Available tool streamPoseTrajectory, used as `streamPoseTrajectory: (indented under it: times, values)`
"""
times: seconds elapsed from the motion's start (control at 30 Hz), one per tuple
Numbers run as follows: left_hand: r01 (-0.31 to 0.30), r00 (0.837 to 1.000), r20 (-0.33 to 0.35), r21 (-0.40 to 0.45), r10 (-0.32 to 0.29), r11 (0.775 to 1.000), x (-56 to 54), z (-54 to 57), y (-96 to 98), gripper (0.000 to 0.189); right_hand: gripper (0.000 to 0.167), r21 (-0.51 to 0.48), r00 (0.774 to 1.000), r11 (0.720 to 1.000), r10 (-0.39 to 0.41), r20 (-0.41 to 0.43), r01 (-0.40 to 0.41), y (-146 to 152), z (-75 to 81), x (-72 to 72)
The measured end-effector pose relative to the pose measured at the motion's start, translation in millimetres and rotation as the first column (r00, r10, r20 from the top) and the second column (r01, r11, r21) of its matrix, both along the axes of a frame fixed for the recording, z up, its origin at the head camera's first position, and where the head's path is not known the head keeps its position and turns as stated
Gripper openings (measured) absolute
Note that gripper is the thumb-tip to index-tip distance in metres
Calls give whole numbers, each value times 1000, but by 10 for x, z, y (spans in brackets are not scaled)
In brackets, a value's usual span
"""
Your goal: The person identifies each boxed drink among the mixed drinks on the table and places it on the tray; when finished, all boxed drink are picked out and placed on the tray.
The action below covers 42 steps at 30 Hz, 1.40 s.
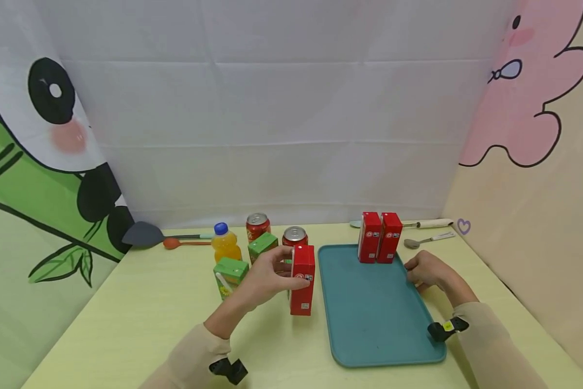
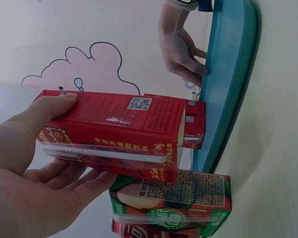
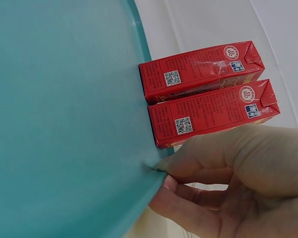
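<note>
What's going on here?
A person's left hand holds a red carton just left of the tray; the right hand pinches the tray's right rim. Two other red cartons stand side by side at its far end. Green cartons, cans and an orange bottle stand off it, to the left.

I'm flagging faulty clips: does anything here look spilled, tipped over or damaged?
Nothing stands out. Two red cartons stand upright side by side on the tray, the left hand holds a third red carton, and I see no spill, tipped drink or damage.
</note>
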State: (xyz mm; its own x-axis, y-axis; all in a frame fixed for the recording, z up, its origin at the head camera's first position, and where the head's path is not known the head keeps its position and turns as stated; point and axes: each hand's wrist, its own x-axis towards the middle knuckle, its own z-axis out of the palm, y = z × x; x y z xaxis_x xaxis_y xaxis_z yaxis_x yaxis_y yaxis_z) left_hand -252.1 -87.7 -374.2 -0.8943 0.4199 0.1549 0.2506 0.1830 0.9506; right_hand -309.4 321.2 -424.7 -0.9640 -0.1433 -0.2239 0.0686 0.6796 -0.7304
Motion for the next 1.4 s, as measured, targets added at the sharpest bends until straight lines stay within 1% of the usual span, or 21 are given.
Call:
streamPoseTrajectory:
  times: [0.1,0.2,0.33,0.43,0.57,0.7,0.8,0.9,1.03,1.1,1.17,1.23,1.33,1.4]
  values:
    - [-6,1000,-4,15,6,1000,-17,-29,44,55,46,3,1000,1000,11,-18,-11,2,-11,7]
    - [4,1000,-17,34,-3,999,-43,-43,105,55,46,6,1000,1000,11,-23,-11,0,-23,17]
    - [11,999,-35,45,-9,999,-76,-31,225,59,45,19,1000,1000,1,-19,-1,10,-34,20]
    - [-8,999,-47,46,10,999,-101,-20,320,62,45,18,1000,1000,8,-26,-8,16,-43,10]
    - [-17,999,-39,75,19,997,-142,-13,448,66,45,6,1000,1000,13,-19,-13,17,-66,-10]
    - [-8,1000,-15,107,10,994,-186,-23,597,68,46,8,1000,1000,6,-12,-6,20,-87,-24]
    - [-3,1000,-17,110,5,994,-215,-51,712,68,45,9,1000,1000,3,-8,-3,25,-92,-25]
    - [-12,999,-32,89,15,996,-244,-83,818,67,44,-4,1000,1000,5,-7,-5,29,-88,-15]
    - [-25,999,-32,76,27,997,-269,-93,944,67,44,-16,1000,1000,10,-17,-10,37,-67,0]
    - [-34,999,-26,91,36,995,-283,-93,1005,68,43,-12,1000,1000,8,-18,-9,42,-53,4]
    - [-57,998,-22,104,59,993,-302,-94,1063,67,43,-2,1000,1000,11,-18,-11,44,-35,7]
    - [-101,994,-23,110,104,989,-329,-104,1120,67,42,0,1000,1000,7,-18,-7,45,-24,6]
    - [-184,982,-11,122,187,975,-372,-128,1194,67,42,-2,1000,1000,12,-21,-12,34,-7,10]
    - [-229,973,-2,135,231,964,-401,-154,1238,67,42,-6,1000,1000,11,-18,-11,27,-3,12]
